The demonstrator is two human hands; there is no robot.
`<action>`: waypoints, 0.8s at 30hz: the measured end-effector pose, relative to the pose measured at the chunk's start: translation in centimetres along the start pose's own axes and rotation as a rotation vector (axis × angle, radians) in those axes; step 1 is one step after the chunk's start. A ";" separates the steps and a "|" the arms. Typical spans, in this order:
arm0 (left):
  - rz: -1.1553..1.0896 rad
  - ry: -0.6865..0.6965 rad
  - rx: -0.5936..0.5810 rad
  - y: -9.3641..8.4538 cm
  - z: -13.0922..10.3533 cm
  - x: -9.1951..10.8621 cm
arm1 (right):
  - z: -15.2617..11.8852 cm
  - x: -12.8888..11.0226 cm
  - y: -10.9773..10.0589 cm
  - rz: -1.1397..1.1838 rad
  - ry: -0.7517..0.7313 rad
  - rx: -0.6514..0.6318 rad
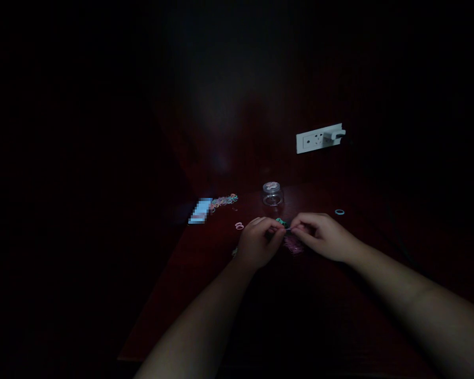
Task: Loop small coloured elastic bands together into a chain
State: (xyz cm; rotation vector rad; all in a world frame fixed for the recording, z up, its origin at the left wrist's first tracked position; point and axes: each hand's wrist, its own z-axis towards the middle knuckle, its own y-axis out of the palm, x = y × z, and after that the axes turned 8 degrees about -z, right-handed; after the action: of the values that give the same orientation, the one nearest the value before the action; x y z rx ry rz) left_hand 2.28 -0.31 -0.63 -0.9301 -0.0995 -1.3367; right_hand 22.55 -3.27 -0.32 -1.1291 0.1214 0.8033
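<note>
Above the dark red table, my left hand (259, 239) and my right hand (323, 234) face each other with fingertips pinched. Between them stretches a small pale bluish band (288, 229), gripped at both ends; it looks like a hair tie. Just below the fingertips lies a pile of pink-purple bands (293, 245). Green bands (280, 221) show behind the hands, partly covered. To the left are pink bands (239, 226), and some pale green ones (235, 252) peek out beside my left wrist.
A clear lidded jar (272, 195) stands behind the hands. Mixed coloured bands (224, 201) lie at the back left beside a bright, pixelated rectangle (200, 210). One light blue band (339, 212) rests on the right. A wall socket (319, 138) holds a white plug. The surroundings are very dark.
</note>
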 end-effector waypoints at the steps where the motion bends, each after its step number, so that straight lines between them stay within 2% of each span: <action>1: 0.002 0.001 0.000 0.0 0.0 0.0 | 0.0 0.0 0.0 0.007 0.005 -0.009; 11: -0.017 0.029 -0.029 0.1 0.1 -0.3 | 0.1 0.2 0.1 0.015 0.005 -0.019; 24: -0.013 0.032 -0.005 -0.1 0.0 -0.5 | 0.1 0.0 -0.2 -0.001 -0.006 0.007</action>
State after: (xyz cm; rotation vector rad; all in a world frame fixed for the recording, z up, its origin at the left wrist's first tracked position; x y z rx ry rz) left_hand 2.07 0.08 -0.87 -0.9129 -0.0777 -1.3642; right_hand 22.64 -3.26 -0.12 -1.1194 0.1182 0.8048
